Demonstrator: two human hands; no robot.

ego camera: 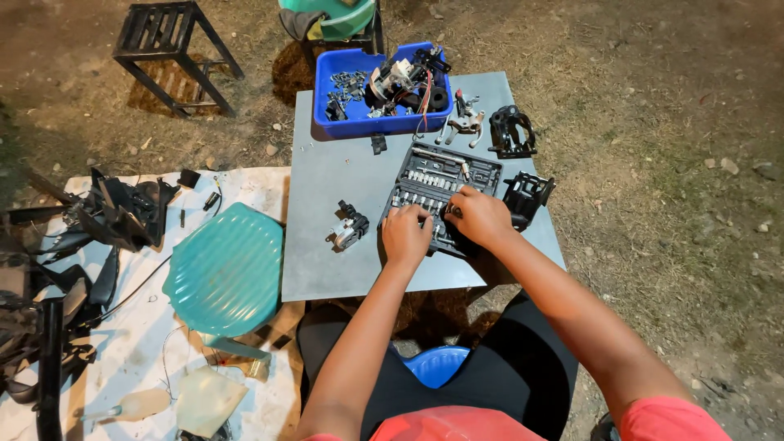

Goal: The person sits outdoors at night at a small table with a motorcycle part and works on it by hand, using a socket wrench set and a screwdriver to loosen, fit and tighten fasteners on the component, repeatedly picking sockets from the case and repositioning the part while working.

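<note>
On bare dirt stands a grey table [327,261]; an open socket set case [437,192] lies near its front right corner. Both the left hand [406,234] and right hand [480,216] rest on its near edge, fingers curled into the sockets.

This is an open-air repair spot, a makeshift mechanic's workshop set up on bare ground. Dirt, dry grass and small stones lie all around a low grey surface [327,253]. On it stands an open black socket set case [433,192] with rows of metal bits, a blue plastic bin [351,122] full of bolts, wiring and small engine parts, and several loose black machine parts [512,131]. To the left a white sheet [131,343] spread on the ground carries black plastic body panels [122,214]. A teal plastic stool [227,269] and a dark metal stand [167,49] stand nearby.
</note>
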